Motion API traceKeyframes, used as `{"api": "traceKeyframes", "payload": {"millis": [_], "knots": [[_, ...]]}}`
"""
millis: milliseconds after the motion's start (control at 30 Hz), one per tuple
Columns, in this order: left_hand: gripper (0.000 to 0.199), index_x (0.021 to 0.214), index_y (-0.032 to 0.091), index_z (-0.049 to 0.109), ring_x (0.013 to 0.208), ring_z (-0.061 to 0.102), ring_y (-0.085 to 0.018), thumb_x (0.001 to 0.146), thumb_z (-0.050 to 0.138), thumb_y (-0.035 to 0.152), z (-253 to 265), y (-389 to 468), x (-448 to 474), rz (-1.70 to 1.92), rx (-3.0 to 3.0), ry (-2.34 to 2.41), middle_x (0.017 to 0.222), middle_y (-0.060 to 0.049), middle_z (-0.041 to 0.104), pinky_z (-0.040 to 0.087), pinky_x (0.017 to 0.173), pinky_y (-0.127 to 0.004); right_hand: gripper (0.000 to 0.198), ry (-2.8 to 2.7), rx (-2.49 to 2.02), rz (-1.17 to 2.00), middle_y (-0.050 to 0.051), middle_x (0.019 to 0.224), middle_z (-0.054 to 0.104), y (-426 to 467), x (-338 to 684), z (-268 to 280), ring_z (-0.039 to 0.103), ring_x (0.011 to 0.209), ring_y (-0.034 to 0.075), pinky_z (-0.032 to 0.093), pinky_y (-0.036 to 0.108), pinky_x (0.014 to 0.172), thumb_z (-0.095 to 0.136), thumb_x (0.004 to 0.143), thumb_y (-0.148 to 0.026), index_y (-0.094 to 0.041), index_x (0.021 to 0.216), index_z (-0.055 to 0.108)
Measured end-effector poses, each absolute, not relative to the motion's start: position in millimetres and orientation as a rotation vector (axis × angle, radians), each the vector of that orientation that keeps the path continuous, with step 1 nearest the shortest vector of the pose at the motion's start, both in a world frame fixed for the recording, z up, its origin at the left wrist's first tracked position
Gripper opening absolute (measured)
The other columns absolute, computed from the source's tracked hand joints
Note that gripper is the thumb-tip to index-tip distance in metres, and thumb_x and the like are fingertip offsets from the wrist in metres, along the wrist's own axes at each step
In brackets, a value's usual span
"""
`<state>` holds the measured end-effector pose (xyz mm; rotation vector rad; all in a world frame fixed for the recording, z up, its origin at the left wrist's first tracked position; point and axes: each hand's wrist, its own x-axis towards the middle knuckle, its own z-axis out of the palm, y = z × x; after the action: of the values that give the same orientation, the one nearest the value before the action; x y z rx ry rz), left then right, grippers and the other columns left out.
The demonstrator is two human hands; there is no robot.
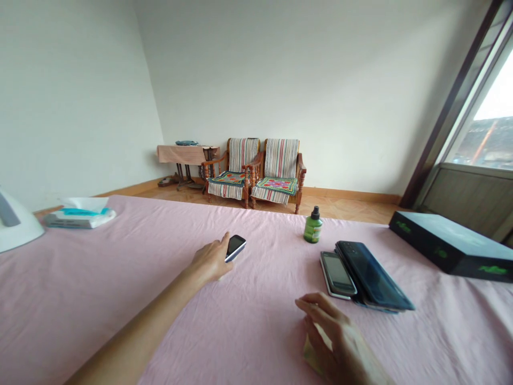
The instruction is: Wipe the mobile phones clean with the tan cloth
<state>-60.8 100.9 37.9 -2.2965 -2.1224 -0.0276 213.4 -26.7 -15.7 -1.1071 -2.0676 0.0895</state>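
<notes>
My left hand [212,258] grips a small mobile phone [236,246] with a dark screen and a pale edge, thumb along its near left side. The phone is tilted at or just above the pink cloth; whether it touches is unclear. Nearer to me, on the right, my right hand [334,337] is curled over a pale yellow cloth [313,355], mostly hidden beneath the palm and fingers. Just beyond that hand lies a white-edged phone [339,274], screen up. Against its right side rests a larger dark blue phone [374,272], back up, on top of other flat devices.
Pink cloth [264,315] covers the table. A green bottle [313,227] with a black cap stands near the far edge. At right lies a black box [452,243]; at left are a tissue pack [82,214] and a white appliance [18,224]. Two wooden chairs [276,160] stand beyond.
</notes>
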Motion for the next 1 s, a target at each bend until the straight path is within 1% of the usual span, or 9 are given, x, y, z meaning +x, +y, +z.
{"api": "traceKeyframes", "payload": {"millis": [133, 233, 333, 467, 533, 600, 700, 833, 1000], "knots": [[0.085, 0.147, 0.016, 0.022, 0.100, 0.065, -0.031, 0.074, 0.062, 0.035, 40.7, 100.0, -50.8, -0.034, -2.243, -2.164, 0.111, -0.016, 0.067, 0.048, 0.073, -0.033, 0.031, -2.080, -1.105, 0.112, 0.011, 0.096, 0.068, -27.5, 213.0, -13.8, 0.070, 0.081, 0.017, 0.058, 0.023, 0.069, 0.039, 0.085, -0.009, -0.017, 0.102, 0.064], [0.085, 0.147, 0.018, 0.023, 0.100, 0.066, -0.030, 0.074, 0.062, 0.036, 40.9, 100.3, -44.3, -0.050, -2.227, -2.182, 0.111, -0.014, 0.068, 0.048, 0.073, -0.033, 0.031, -2.075, -1.097, 0.118, 0.011, 0.096, 0.068, -27.7, 212.7, -13.2, 0.070, 0.082, 0.017, 0.058, 0.023, 0.068, 0.040, 0.084, -0.009, -0.018, 0.102, 0.064], [0.086, 0.148, 0.019, 0.020, 0.100, 0.065, -0.030, 0.075, 0.062, 0.040, 39.9, 98.6, -42.7, -0.078, -2.230, -2.176, 0.113, -0.013, 0.066, 0.048, 0.075, -0.032, 0.031, -2.091, -1.103, 0.121, 0.012, 0.097, 0.068, -26.8, 212.7, -13.9, 0.070, 0.083, 0.018, 0.058, 0.023, 0.069, 0.039, 0.084, -0.009, -0.017, 0.103, 0.063], [0.099, 0.150, 0.019, 0.013, 0.103, 0.063, -0.031, 0.071, 0.066, 0.049, 40.4, 87.3, -48.8, -0.101, -2.265, -2.109, 0.119, -0.015, 0.061, 0.047, 0.077, -0.033, 0.032, -2.106, -1.121, 0.124, 0.012, 0.097, 0.067, -25.4, 212.3, -14.1, 0.070, 0.082, 0.017, 0.057, 0.024, 0.070, 0.037, 0.085, -0.008, -0.016, 0.102, 0.063], [0.103, 0.150, 0.021, 0.011, 0.101, 0.063, -0.032, 0.070, 0.069, 0.047, 40.9, 79.1, -53.1, -0.097, -2.272, -2.078, 0.117, -0.014, 0.061, 0.047, 0.076, -0.033, 0.033, -2.114, -1.117, 0.128, 0.012, 0.096, 0.067, -25.7, 212.0, -13.8, 0.070, 0.082, 0.017, 0.057, 0.025, 0.070, 0.036, 0.084, -0.007, -0.016, 0.103, 0.062], [0.102, 0.150, 0.021, 0.009, 0.096, 0.064, -0.032, 0.070, 0.069, 0.042, 40.6, 71.8, -56.4, -0.089, -2.264, -2.070, 0.113, -0.014, 0.062, 0.047, 0.074, -0.034, 0.034, -2.119, -1.110, 0.129, 0.011, 0.096, 0.067, -26.5, 211.9, -13.6, 0.069, 0.082, 0.017, 0.057, 0.025, 0.070, 0.037, 0.083, -0.006, -0.016, 0.104, 0.062], [0.097, 0.151, 0.021, 0.006, 0.092, 0.066, -0.030, 0.075, 0.065, 0.036, 38.2, 65.6, -58.5, -0.091, -2.250, -2.071, 0.108, -0.013, 0.064, 0.047, 0.072, -0.033, 0.033, -2.119, -1.116, 0.138, 0.011, 0.095, 0.067, -27.6, 212.4, -14.0, 0.069, 0.080, 0.017, 0.057, 0.026, 0.070, 0.038, 0.082, -0.007, -0.017, 0.102, 0.063], [0.094, 0.151, 0.019, 0.001, 0.092, 0.066, -0.029, 0.078, 0.060, 0.033, 33.9, 64.6, -58.4, -0.117, -2.241, -2.070, 0.107, -0.013, 0.065, 0.047, 0.071, -0.032, 0.031, -2.095, -1.122, 0.155, 0.010, 0.096, 0.067, -27.0, 213.1, -14.8, 0.069, 0.081, 0.017, 0.057, 0.024, 0.070, 0.039, 0.084, -0.008, -0.018, 0.100, 0.063], [0.090, 0.151, 0.019, 0.006, 0.092, 0.066, -0.030, 0.079, 0.058, 0.036, 31.1, 65.3, -59.8, -0.146, -2.233, -2.078, 0.110, -0.014, 0.065, 0.047, 0.070, -0.033, 0.030, -2.113, -1.144, 0.186, 0.010, 0.098, 0.066, -26.2, 213.3, -15.3, 0.069, 0.084, 0.017, 0.056, 0.025, 0.073, 0.038, 0.085, -0.008, -0.018, 0.101, 0.062]]}}
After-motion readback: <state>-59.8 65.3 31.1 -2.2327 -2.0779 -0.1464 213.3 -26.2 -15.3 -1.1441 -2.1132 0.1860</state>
